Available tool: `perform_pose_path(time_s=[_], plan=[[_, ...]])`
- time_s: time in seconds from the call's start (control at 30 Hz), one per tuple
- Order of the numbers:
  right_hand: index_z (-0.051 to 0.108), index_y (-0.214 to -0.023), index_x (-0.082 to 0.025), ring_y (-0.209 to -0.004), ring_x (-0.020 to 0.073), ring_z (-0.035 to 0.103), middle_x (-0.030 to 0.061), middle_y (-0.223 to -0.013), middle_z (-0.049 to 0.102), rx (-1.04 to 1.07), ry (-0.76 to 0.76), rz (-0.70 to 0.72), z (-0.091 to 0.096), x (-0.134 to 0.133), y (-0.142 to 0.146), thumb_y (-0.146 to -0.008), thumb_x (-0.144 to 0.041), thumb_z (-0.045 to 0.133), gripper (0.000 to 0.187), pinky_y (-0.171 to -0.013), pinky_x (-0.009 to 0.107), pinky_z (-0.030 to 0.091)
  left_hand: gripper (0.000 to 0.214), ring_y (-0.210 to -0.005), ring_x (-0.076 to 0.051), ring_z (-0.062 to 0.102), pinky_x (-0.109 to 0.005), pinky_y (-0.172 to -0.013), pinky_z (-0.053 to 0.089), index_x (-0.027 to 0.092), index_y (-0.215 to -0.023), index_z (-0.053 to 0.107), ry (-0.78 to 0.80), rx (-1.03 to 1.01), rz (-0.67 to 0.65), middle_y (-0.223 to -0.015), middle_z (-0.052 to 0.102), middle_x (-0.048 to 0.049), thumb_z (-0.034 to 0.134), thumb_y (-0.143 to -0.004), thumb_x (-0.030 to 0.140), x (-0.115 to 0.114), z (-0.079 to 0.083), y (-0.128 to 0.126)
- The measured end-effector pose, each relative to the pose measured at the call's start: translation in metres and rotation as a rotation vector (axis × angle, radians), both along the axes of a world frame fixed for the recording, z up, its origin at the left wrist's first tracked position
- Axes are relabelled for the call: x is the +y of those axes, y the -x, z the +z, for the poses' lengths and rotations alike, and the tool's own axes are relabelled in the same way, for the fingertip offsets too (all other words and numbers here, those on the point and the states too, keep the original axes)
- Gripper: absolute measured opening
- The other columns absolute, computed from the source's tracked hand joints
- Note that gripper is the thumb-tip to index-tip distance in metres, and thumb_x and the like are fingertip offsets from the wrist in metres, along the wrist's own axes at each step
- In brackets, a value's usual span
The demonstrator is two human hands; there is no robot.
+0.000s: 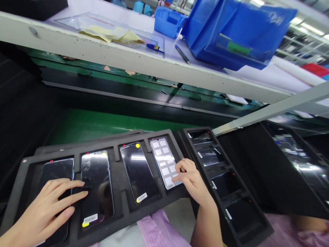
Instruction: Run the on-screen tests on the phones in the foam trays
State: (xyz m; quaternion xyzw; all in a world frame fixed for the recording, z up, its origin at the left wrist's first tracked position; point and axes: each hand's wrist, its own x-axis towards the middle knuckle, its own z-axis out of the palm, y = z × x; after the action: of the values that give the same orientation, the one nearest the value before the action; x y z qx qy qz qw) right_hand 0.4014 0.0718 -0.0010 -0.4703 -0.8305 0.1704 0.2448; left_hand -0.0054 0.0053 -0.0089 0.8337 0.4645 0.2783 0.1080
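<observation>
Tray (118,181) is placed at the front of the view, and four phones are carried in it in a row, one to a slot. The first phone (58,168), in the slot at the left end, is partly covered by the left hand (52,206), whose fingers are spread open; nothing is seen gripped in them. The second phone (96,185) is reached at its left side by two of those fingertips, though whether it is touched cannot be told. The third phone (138,171) is uncovered; a yellow dot (138,145) is stuck at its top and a white label (142,197) at its lower end, towards the tray's near edge. The lit phone (164,164) is seated by the right end, pale blocks being shown on its screen. Over its lower right part the right hand (191,178) is held, fingers bent and tips close together; whether anything small is pinched there cannot be made out.

Beyond the right end, a second tray (207,173) is seen, with four dark phones (226,183) set in it. On the shelf (115,56) above, a pen (182,54) is laid near the front edge, beside a big bin (210,31); a small bin (168,22) is placed further back, and yellow paper (110,33) is spread on a clear sheet (74,23) towards the left end.
</observation>
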Motion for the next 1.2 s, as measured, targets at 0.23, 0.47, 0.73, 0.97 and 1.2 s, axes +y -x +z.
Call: perform_pose_path(time_s=[0.23,0.47,0.73,0.97,1.2], plan=[[0.071,-0.073,-0.028,-0.077,0.0096,0.044,-0.0001,-0.079,0.047,-0.045,-0.024,-0.092,-0.008,-0.021,-0.012,-0.089,-0.013,0.033,0.045,-0.087,0.032,0.028,0.027,-0.099,-0.016,0.048,-0.028,-0.089,0.031,0.036,-0.109,0.061,0.003,-0.01,-0.013,-0.11,0.057,0.0047,0.041,-0.09,0.033,0.002,-0.001,0.001],[0.072,-0.075,-0.029,-0.077,0.0107,0.043,0.0004,-0.078,0.048,-0.035,-0.107,-0.188,-0.017,-0.012,-0.003,-0.09,-0.015,0.031,0.046,-0.087,0.034,0.028,0.028,-0.098,-0.017,0.049,-0.03,-0.088,0.032,0.04,-0.11,0.06,0.003,0.009,0.016,-0.109,0.059,0.0063,0.043,-0.089,0.036,0.001,-0.005,0.004],[0.071,-0.062,-0.029,-0.081,0.0114,0.047,0.0011,-0.081,0.051,0.08,0.026,-0.053,-0.012,-0.015,-0.019,-0.09,-0.021,0.033,0.048,-0.091,0.036,0.034,0.037,-0.099,-0.02,0.047,-0.033,-0.086,0.032,0.045,-0.117,0.055,0.011,0.019,0.001,-0.111,0.058,0.0068,0.044,-0.085,0.029,0.001,-0.009,0.009],[0.073,-0.073,-0.031,-0.086,0.0134,0.046,0.0021,-0.09,0.055,0.04,-0.02,-0.177,-0.021,-0.012,-0.018,-0.089,-0.02,0.035,0.043,-0.078,0.031,0.036,0.033,-0.099,-0.02,0.046,-0.032,-0.087,0.032,0.039,-0.113,0.058,0.003,0.037,-0.027,-0.111,0.058,0.005,0.045,-0.085,0.028,0.003,-0.008,0.009],[0.074,-0.077,-0.031,-0.081,0.0125,0.045,0.0025,-0.087,0.052,0.111,0.0,-0.234,-0.021,-0.013,-0.016,-0.092,-0.026,0.031,0.045,-0.076,0.03,0.036,0.042,-0.098,-0.02,0.047,-0.034,-0.086,0.032,0.047,-0.122,0.049,0.0,0.057,-0.014,-0.112,0.057,0.006,0.043,-0.085,0.028,0.004,-0.01,0.012]])
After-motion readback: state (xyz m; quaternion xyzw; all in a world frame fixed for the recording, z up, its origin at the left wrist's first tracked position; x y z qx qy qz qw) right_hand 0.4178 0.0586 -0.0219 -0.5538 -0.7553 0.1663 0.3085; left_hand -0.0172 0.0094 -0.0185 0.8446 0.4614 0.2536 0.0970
